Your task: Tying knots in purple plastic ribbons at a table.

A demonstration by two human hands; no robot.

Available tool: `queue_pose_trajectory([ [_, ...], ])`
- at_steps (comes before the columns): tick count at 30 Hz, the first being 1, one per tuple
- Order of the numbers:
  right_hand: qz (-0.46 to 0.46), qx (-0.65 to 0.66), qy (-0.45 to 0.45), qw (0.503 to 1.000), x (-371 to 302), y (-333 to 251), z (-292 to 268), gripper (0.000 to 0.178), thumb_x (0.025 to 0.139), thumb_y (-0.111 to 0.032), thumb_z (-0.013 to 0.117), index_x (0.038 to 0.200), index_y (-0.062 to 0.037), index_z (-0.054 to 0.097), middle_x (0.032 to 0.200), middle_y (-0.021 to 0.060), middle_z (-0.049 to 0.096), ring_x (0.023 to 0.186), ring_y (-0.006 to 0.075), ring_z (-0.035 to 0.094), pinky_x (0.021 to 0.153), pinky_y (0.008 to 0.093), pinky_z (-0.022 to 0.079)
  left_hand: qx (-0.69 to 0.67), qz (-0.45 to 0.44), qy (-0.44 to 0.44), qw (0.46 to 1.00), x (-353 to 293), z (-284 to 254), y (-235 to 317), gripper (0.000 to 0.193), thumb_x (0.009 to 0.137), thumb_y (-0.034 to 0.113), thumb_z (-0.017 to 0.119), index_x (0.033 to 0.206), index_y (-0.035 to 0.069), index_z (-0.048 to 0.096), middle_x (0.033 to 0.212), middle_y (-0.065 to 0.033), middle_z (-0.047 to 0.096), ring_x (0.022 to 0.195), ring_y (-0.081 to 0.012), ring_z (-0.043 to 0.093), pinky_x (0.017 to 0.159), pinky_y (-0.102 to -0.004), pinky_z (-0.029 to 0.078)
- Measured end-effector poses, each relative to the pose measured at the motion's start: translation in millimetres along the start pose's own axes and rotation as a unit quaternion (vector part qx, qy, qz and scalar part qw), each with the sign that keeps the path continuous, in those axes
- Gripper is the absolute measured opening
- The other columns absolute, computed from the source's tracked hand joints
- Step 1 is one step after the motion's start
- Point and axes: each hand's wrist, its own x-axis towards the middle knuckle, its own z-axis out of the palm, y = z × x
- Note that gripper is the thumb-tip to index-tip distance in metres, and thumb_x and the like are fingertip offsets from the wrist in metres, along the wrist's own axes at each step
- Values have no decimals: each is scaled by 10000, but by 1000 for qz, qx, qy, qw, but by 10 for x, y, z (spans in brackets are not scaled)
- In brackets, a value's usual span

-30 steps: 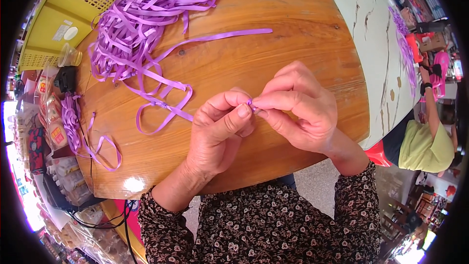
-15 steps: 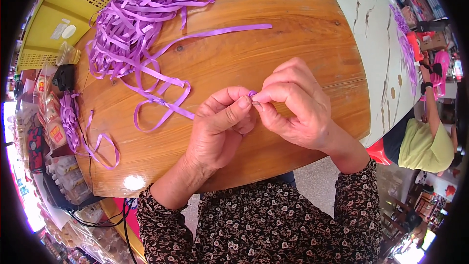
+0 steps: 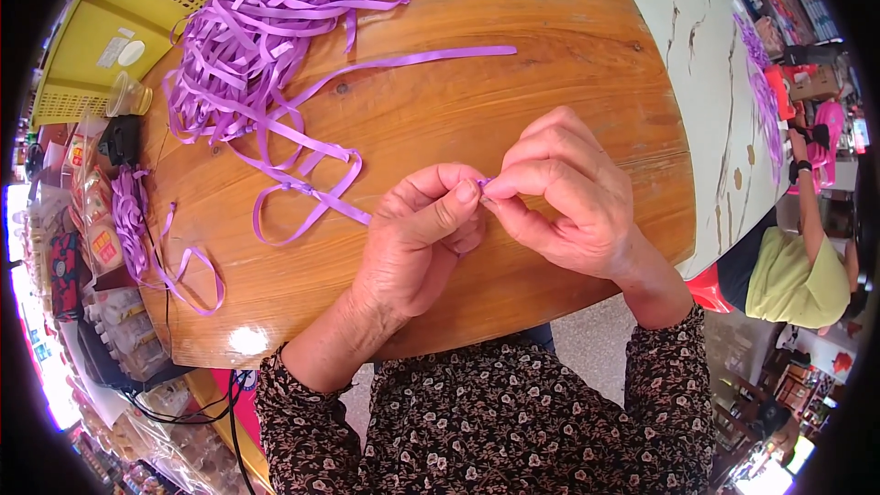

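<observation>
Between my fingertips, over the near part of the table, is a small bit of purple ribbon (image 3: 484, 183). My left hand (image 3: 423, 229) is closed, pinching it between thumb and forefinger, the other fingers curled under. Its opposite side is pinched by my right hand (image 3: 564, 197), also closed. From beside my left hand a ribbon strand (image 3: 351, 211) runs left across the wood to a loose loop with a small knot (image 3: 301, 187). Most of the held piece is hidden by my fingers.
A big heap of purple ribbons (image 3: 266, 27) lies at the far left of the wooden table (image 3: 550, 55), beside a yellow basket (image 3: 73, 55). A smaller ribbon bundle (image 3: 133, 220) and packaged goods (image 3: 101, 229) line the left edge. Another person (image 3: 793, 266) works at the right by a white marbled table (image 3: 706, 92).
Both hands have shifted slightly to the right. My right fingertips have drawn a little away from the left ones, and more purple ribbon shows between them.
</observation>
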Motion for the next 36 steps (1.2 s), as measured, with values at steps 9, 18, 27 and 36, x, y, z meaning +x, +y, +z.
queue_pose_trajectory([
  [9, 83, 103, -22, 991, -68, 66, 25, 181, 674, 55, 697, 764, -30, 564, 751, 63, 561, 690, 202, 526, 610, 296, 432, 22, -17, 18, 999, 16, 0, 21, 118, 881, 133, 620, 935, 28, 615, 682, 37, 507, 573, -63, 358, 528, -223, 285],
  [18, 142, 162, -16, 976, -67, 84, -25, 159, 715, 72, 678, 788, -11, 563, 777, 71, 561, 719, 169, 513, 647, 280, 412, 1, -5, -10, 1000, 24, -31, 46, 111, 892, 140, 588, 930, 36, 590, 696, 37, 469, 577, -72, 316, 518, -221, 258],
  [27, 57, 70, -23, 996, -27, 43, -8, 199, 695, 60, 720, 850, -7, 614, 799, 75, 578, 728, 194, 524, 647, 283, 414, 0, 9, 6, 1000, 0, -2, 56, 107, 893, 151, 592, 923, 48, 590, 697, 44, 475, 567, -69, 304, 513, -223, 252],
  [36, 179, 181, -28, 967, -92, 64, 27, 158, 728, 64, 687, 856, -2, 623, 821, 79, 599, 751, 180, 553, 665, 273, 427, 24, 20, -1, 1000, -7, 28, 37, 107, 898, 156, 589, 932, 55, 592, 667, 53, 436, 574, -74, 302, 521, -226, 249],
])
